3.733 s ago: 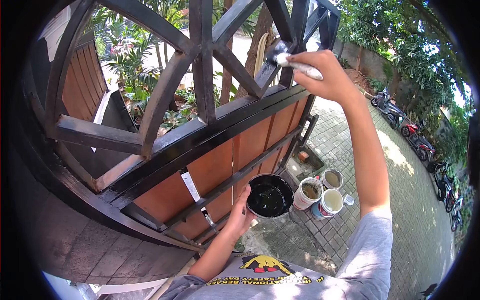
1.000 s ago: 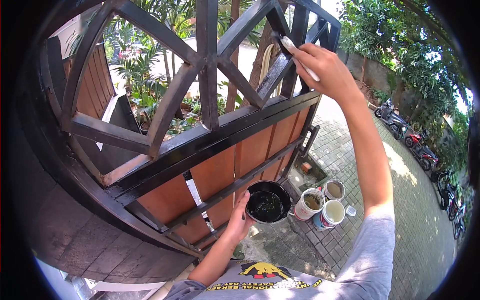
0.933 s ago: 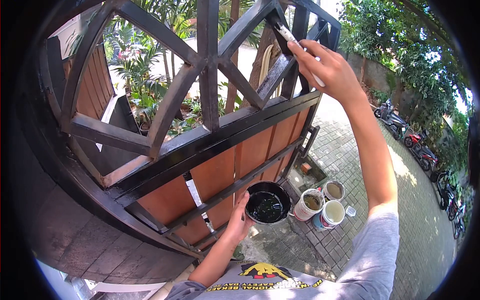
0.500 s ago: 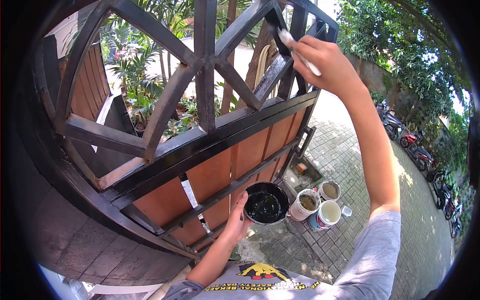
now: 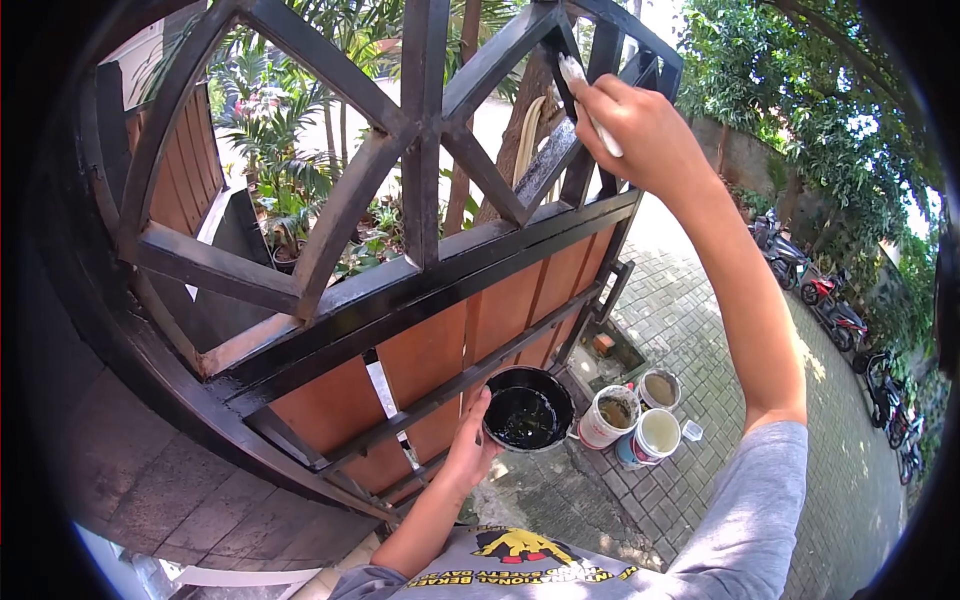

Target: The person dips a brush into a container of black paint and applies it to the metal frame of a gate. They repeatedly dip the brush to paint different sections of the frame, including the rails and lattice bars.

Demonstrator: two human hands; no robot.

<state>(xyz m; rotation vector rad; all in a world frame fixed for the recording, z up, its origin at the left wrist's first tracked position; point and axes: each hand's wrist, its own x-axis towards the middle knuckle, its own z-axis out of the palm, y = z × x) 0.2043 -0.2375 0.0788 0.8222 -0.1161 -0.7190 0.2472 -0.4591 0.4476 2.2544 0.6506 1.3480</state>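
Observation:
My right hand (image 5: 635, 130) is closed around the pale handle of a paintbrush (image 5: 574, 72). Its bristles are at a slanted black bar in the upper right of the metal gate (image 5: 415, 130). Below the hand, one slanted bar (image 5: 548, 165) shows a patchy whitish sheen. My left hand (image 5: 472, 440) grips the side of a black bowl (image 5: 528, 440) with dark, glossy paint in it, held low in front of the gate's brown panels (image 5: 425, 345). The fingers under the bowl are hidden.
Three open paint buckets (image 5: 606, 425) stand on the paving right of the bowl, with a small clear cup (image 5: 692, 431) beside them. Motorcycles (image 5: 835, 305) are parked along the far right. Plants (image 5: 285, 200) grow behind the gate.
My right hand and the brush have shifted slightly down along the slanted bar. The view has moved a little; my left hand still holds the bowl in nearly the same place.

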